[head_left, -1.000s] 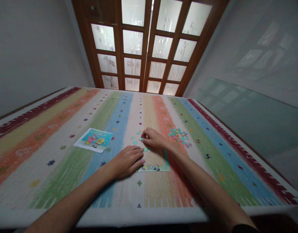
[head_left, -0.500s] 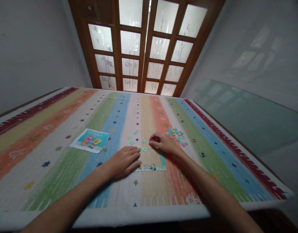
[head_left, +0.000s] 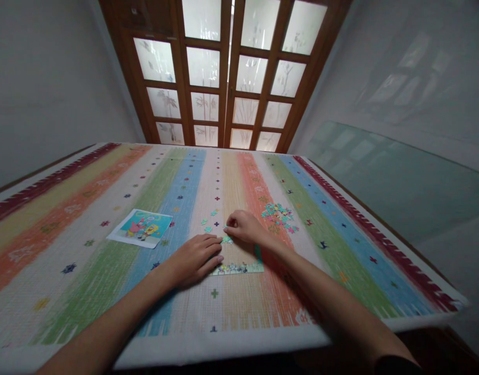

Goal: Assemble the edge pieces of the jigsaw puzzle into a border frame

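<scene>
A partly joined jigsaw puzzle (head_left: 239, 269) lies on the striped cloth, with its bottom strip, some of the right side and a short top-left stretch showing. My left hand (head_left: 196, 259) rests flat along its left side, fingers stretched out and covering that edge. At the top-left corner, my right hand (head_left: 245, 228) pinches a small teal puzzle piece (head_left: 226, 228), mostly hidden by the fingertips. Three loose pieces (head_left: 208, 229) lie just beyond my left hand. A heap of loose pieces (head_left: 279, 216) sits right of my right hand.
A printed picture sheet (head_left: 140, 229) with cartoon figures lies to the left. The striped tablecloth (head_left: 106, 281) covers the wide table. Wooden doors with glass panes (head_left: 224, 78) stand past the far edge, and a pale green glass panel (head_left: 380, 172) is at the right wall.
My right hand has moved left to the puzzle's top-left corner and closed on the piece that lay beside its fingers. My left hand stays in place. The view has shifted slightly.
</scene>
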The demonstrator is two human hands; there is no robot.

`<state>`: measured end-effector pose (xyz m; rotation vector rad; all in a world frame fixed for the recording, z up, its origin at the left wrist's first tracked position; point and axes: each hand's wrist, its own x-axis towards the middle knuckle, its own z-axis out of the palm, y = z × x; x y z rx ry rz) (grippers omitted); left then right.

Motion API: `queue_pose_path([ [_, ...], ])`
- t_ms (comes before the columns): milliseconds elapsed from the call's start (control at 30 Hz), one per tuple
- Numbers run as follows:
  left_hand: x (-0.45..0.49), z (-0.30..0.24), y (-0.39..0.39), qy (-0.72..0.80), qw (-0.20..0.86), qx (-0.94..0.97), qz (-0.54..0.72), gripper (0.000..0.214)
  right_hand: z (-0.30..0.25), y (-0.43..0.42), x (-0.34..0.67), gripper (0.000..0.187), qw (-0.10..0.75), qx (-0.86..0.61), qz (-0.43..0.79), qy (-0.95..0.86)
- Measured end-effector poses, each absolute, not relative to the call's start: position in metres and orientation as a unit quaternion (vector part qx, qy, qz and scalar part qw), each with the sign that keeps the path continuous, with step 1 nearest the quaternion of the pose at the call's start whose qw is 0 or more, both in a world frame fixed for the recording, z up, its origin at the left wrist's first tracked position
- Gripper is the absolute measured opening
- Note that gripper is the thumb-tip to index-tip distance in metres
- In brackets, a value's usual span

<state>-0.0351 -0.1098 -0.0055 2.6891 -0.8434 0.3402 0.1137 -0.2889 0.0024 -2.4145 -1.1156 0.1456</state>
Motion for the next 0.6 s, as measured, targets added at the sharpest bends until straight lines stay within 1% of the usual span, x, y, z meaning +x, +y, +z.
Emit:
queue_pose_path([
  [233, -0.035, -0.008, -0.108, -0.290, 0.162, 0.936, 0.116, 0.033, 0.001, -0.307, 0.129, 0.008, 0.296, -0.868, 0.088, -0.390],
  [400, -0.034, -0.009, -0.109, -0.286, 0.160, 0.938, 0.109, 0.031, 0.006, -0.331, 0.122, 0.001, 0.330, -0.844, 0.122, -0.404],
  [600, -0.033, -0.011, -0.108, -0.291, 0.165, 0.934, 0.123, 0.028, 0.003, -0.336, 0.104, 0.006, 0.373, -0.817, 0.154, -0.412],
])
